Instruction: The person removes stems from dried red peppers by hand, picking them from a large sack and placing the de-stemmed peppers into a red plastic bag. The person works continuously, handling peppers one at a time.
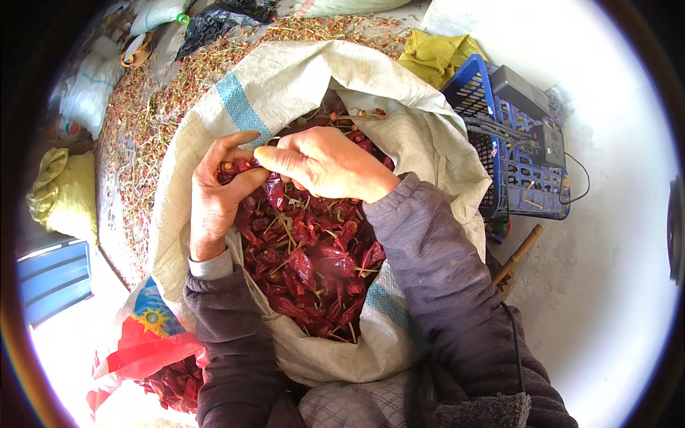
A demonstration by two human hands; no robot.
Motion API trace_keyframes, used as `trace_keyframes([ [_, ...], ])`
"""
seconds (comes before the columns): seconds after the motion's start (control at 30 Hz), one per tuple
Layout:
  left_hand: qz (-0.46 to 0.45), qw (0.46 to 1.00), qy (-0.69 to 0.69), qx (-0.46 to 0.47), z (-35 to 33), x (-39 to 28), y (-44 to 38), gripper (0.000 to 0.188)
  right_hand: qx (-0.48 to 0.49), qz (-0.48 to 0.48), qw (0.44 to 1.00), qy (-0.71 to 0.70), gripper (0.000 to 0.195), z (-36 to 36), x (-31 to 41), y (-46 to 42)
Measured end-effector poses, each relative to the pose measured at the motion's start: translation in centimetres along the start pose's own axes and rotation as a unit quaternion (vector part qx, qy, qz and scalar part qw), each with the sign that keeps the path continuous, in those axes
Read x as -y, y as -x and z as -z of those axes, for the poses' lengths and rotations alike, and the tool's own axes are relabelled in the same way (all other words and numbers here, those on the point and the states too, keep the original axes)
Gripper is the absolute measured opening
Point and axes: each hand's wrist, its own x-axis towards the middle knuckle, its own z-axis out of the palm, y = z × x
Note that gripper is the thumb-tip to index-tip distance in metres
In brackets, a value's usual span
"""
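Observation:
A large white woven sack (423, 123) with blue stripes stands open before me, filled with dried red chili peppers (316, 262), many with stems. Over its far left part, my left hand (219, 182) holds several dried peppers (230, 170) in its curled fingers. My right hand (321, 163) meets it from the right, thumb and forefinger closed at the peppers near the left fingertips. One shiny red pepper (274, 191) hangs just below where the hands meet; which hand grips it is hard to tell.
Beside my left forearm, a red and blue bag (144, 353) holds more dried peppers. Stems and pepper scraps (144, 117) litter the floor. Right of the sack are a blue plastic crate (527, 187) with cables and dark boxes, and a bamboo stick (518, 254). A yellow sack (67, 192) stands left.

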Motion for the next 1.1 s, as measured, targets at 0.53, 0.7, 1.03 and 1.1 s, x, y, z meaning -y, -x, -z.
trace_keyframes([
  [0.53, -0.003, 0.998, 0.038, 0.055, -0.3, 0.5, 0.2, 0.048, -0.019, 0.005, 0.996, -0.086, 0.032, -1.6, 0.7, 0.2],
  [0.7, -0.035, 0.997, -0.056, 0.028, -0.9, 1.0, 0.4, 0.039, -0.114, 0.131, 0.972, 0.157, 0.035, -2.1, -0.3, -0.5],
  [1.03, -0.091, 0.985, -0.149, 0.002, -1.3, 0.5, 0.6, 0.032, -0.042, -0.004, 0.999, 0.02, 0.046, -0.2, -0.4, -0.1],
  [1.1, -0.08, 0.992, -0.093, 0.018, -1.2, 0.2, 0.7, 0.031, 0.016, -0.047, 0.995, -0.082, 0.043, 0.1, -0.5, -0.2],
])
